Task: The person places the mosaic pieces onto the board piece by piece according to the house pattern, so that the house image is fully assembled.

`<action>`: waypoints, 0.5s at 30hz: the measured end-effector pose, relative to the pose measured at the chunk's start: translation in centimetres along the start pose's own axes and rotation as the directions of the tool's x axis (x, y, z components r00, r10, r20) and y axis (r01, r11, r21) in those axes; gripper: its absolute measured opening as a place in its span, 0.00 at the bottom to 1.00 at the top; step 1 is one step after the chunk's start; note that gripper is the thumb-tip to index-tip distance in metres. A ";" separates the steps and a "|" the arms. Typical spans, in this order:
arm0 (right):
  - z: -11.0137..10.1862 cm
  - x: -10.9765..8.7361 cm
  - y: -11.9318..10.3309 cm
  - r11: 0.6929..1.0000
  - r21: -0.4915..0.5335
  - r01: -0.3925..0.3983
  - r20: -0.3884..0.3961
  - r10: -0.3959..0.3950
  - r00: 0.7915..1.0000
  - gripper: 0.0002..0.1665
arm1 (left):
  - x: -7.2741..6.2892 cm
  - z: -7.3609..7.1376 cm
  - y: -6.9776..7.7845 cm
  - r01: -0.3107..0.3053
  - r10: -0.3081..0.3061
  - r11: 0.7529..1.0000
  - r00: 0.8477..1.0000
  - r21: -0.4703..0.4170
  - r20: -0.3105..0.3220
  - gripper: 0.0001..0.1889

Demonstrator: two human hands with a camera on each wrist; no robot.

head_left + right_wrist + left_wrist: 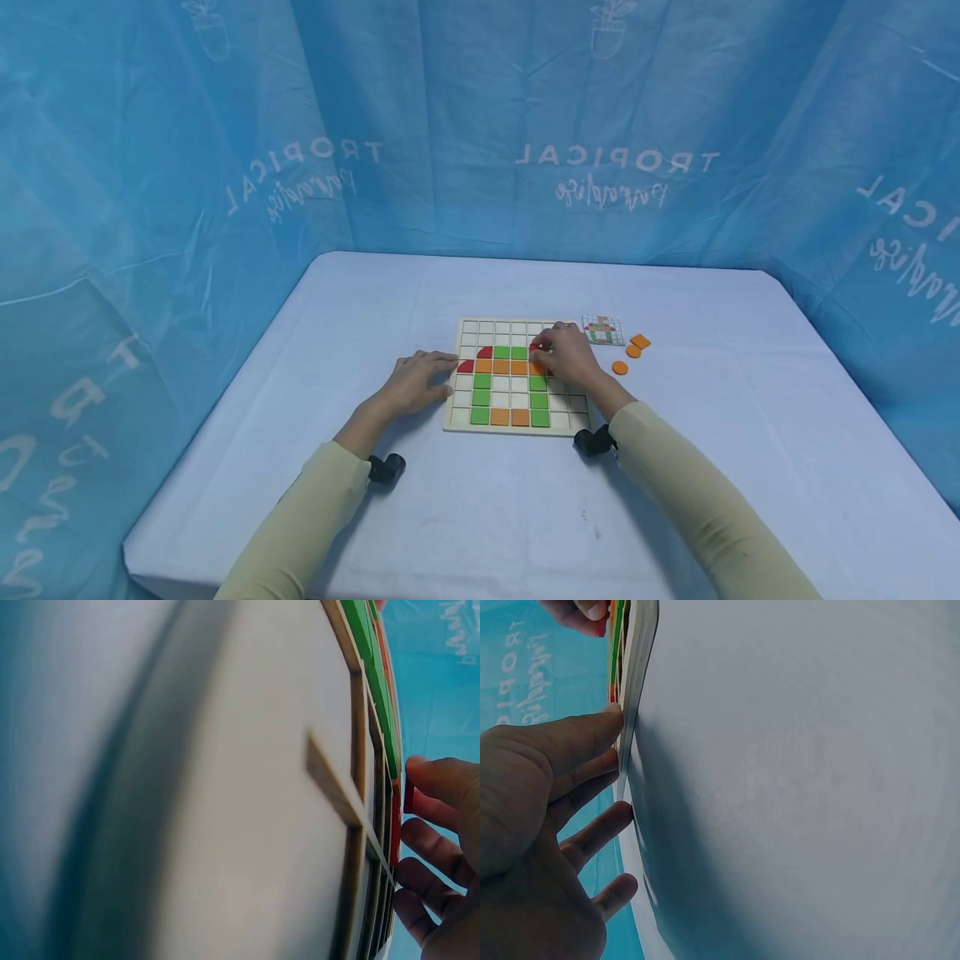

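A wooden grid board point(501, 422) lies on the table, with green, orange and red tiles set in its squares. Over its upper right part, my right hand point(568, 357) pinches a small red tile point(409, 796) between thumb and finger; the other fingertips are right at the board. Close by, a red tile sits in the grid, partly hidden by this hand in the head view. My left hand point(412, 382) is at the board's left edge, its fingers extended and the thumb point(592, 735) touching the rim.
A small pattern card point(602, 330) lies beside the board's upper right corner. Right of it are two round orange tiles, one near the board point(619, 367), and an orange square tile point(641, 342). White cloth point(465, 517) covers the table, and a blue printed curtain point(480, 208) hangs behind.
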State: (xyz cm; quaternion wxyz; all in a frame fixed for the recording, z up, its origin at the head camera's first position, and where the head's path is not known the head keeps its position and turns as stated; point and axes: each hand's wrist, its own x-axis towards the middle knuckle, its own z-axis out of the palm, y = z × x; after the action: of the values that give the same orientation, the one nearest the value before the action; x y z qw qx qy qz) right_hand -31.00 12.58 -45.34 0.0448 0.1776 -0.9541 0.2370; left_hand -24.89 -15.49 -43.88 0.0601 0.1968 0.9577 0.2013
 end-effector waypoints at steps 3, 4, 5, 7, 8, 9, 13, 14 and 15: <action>0.1 0.0 -0.1 1.000 -0.022 -0.003 0.016 0.003 1.000 0.14 | 0.0 0.0 0.0 0.001 -0.001 1.000 1.000 -0.003 -0.002 0.26; 0.1 0.0 -0.1 1.000 -0.028 -0.004 0.018 0.004 1.000 0.14 | 0.0 0.0 0.0 -0.002 0.002 1.000 1.000 -0.004 -0.005 0.26; 0.1 0.0 -0.1 0.999 -0.035 -0.004 0.019 0.004 1.000 0.14 | -0.1 0.0 0.0 -0.002 0.002 1.000 1.000 -0.005 -0.006 0.26; 0.2 0.0 -0.1 0.999 -0.048 -0.003 0.019 0.004 1.000 0.14 | -0.1 -0.1 0.1 -0.006 0.006 1.000 1.000 -0.007 -0.008 0.26; 0.2 0.0 -0.1 0.999 -0.052 -0.003 0.018 0.004 1.000 0.14 | -0.1 -0.1 0.1 -0.009 0.008 1.000 1.000 -0.007 -0.009 0.26; 0.2 -0.1 -0.1 0.999 -0.054 -0.002 0.017 0.003 1.000 0.14 | -0.1 -0.1 0.1 -0.011 0.011 1.000 1.000 -0.007 -0.010 0.26; 0.2 -0.1 -0.1 0.999 -0.045 -0.005 0.020 0.006 1.000 0.14 | -0.1 0.0 0.0 -0.009 0.009 1.000 1.000 -0.007 -0.009 0.26; 0.2 -0.1 -0.1 0.999 -0.035 -0.009 0.023 0.010 1.000 0.15 | -0.1 0.0 0.0 -0.008 0.008 1.000 1.000 -0.006 -0.009 0.26; 0.2 -0.1 0.0 1.000 -0.025 -0.014 0.025 0.014 1.000 0.15 | -0.1 0.0 0.0 -0.005 0.005 1.000 1.000 -0.007 -0.007 0.26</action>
State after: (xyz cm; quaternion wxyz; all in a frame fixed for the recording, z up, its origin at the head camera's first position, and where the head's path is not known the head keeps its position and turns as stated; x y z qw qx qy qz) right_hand -30.86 12.52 -45.53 0.0336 0.1733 -0.9586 0.2233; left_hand -24.85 -15.54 -43.89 0.0568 0.1981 0.9567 0.2055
